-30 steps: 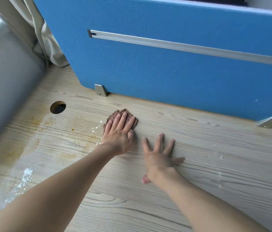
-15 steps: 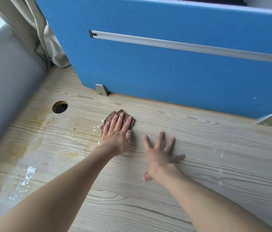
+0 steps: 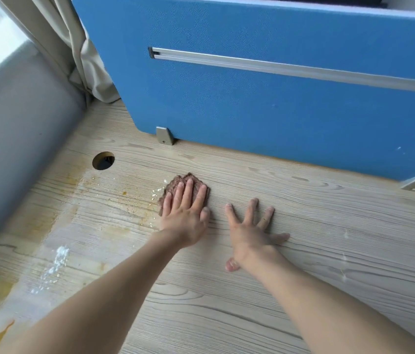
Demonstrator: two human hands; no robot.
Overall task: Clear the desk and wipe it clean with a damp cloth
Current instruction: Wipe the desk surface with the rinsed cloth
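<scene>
A small brown cloth lies flat on the light wood-grain desk, a short way in front of the blue partition. My left hand presses on the cloth with straight fingers and covers most of it. My right hand lies flat on the bare desk just to the right of it, fingers spread. Yellowish stains and white crumbs mark the desk left of the cloth. A patch of white powder sits at the near left.
A blue fabric partition with a metal rail stands along the back, held by metal brackets. A round cable hole is at the left. A grey wall panel bounds the left side, with a curtain behind.
My left hand has slid the cloth a little to the left, towards the stains. My right hand stays flat on the desk in much the same place.
</scene>
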